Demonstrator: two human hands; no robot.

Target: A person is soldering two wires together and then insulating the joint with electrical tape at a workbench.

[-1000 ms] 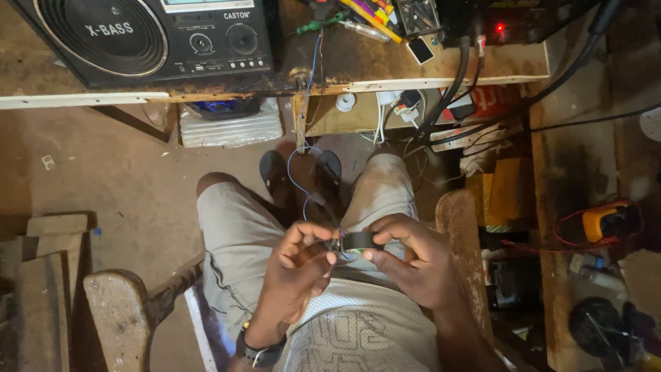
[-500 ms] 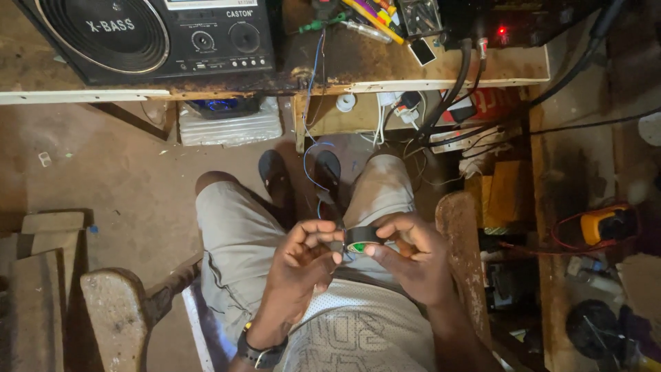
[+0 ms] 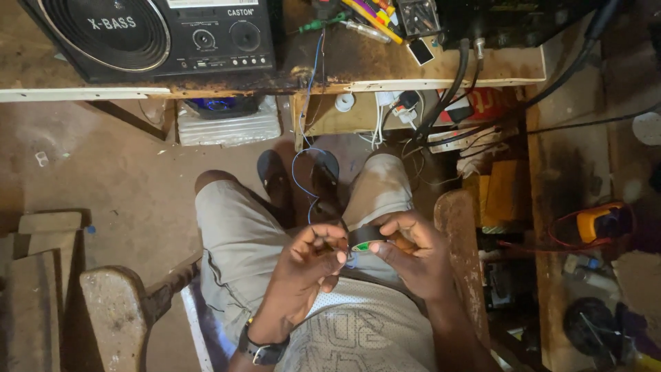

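Black tape roll [image 3: 363, 238] sits pinched in right hand [image 3: 413, 251] fingers [image 3: 383, 249], left hand [image 3: 310, 258] fingers gripping blue wire [image 3: 301, 165].

I see a worn, stained wooden workbench [image 3: 413, 69] over a dusty bare concrete floor [image 3: 103, 172] — dim, warm light, a rough wooden stool [image 3: 113, 303] at left.

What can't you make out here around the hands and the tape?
Head view only:
- Wire end: hidden behind left hand fingers.
- Tape roll: mostly covered by right hand.
- Radio: top cut off by frame edge.
- Wristwatch: face too small, turned away.
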